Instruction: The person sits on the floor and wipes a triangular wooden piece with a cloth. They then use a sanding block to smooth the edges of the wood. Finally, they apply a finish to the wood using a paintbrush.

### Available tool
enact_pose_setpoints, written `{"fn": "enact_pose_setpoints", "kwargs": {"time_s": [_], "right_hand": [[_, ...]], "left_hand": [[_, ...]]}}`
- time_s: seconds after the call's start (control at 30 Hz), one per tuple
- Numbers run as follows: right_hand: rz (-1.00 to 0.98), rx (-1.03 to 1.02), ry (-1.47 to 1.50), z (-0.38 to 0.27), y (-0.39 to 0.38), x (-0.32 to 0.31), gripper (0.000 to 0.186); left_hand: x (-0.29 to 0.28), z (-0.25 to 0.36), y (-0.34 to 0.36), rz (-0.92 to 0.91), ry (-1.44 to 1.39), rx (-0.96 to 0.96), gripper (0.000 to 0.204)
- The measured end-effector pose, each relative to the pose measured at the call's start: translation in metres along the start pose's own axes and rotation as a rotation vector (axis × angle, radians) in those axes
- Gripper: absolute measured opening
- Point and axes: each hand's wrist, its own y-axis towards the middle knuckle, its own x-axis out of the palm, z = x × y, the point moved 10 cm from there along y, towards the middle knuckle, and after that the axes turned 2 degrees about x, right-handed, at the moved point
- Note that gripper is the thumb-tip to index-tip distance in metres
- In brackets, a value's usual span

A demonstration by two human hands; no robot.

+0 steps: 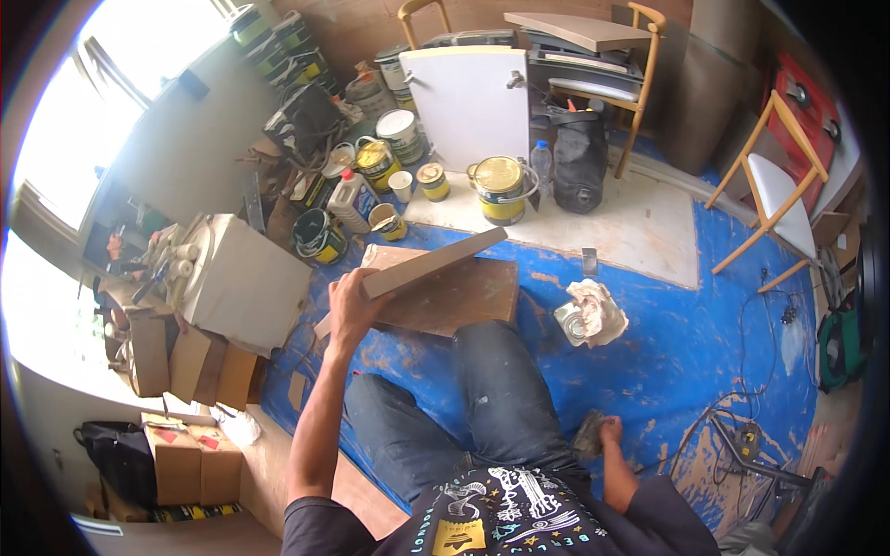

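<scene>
My left hand [350, 310] is closed round a long brown board [436, 262], held tilted on edge with its far end up to the right. Beneath it lies a wider, dusty brown panel [464, 301] in front of my knees. Low at my right side, my right hand [610, 430] is closed against a greyish, crumpled-looking thing [587, 435]; its kind is unclear. On the blue sheet [667, 315] to the right of the panel stands a can [571, 322] with a crumpled pale cloth or paper [598, 313] against it.
Paint tins [501, 185] and buckets [320, 236] stand ahead and to the left. A white panel [468, 111] leans behind them. A wooden chair [774, 199] stands at right, with cables [714, 408] on the floor. A white cabinet [246, 278] and cardboard boxes [190, 459] are at left.
</scene>
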Motion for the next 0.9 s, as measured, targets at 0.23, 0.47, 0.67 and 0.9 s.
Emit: {"fn": "enact_pose_setpoints", "kwargs": {"time_s": [0.23, 0.47, 0.67, 0.9], "right_hand": [[0.027, -0.001, 0.065, -0.007, -0.003, -0.008, 0.030], [-0.023, 0.127, 0.137, 0.023, -0.012, 0.015, 0.030], [0.052, 0.124, 0.115, 0.030, -0.037, 0.043, 0.024], [0.030, 0.105, 0.253, 0.011, -0.034, 0.021, 0.029]], "left_hand": [[0.007, 0.018, -0.036, -0.012, -0.041, 0.093, 0.048], [0.024, 0.036, -0.068, 0.019, -0.023, 0.198, 0.044], [0.033, 0.038, -0.096, 0.023, 0.014, 0.257, 0.050], [0.040, 0.040, -0.111, 0.023, -0.001, 0.239, 0.055]]}}
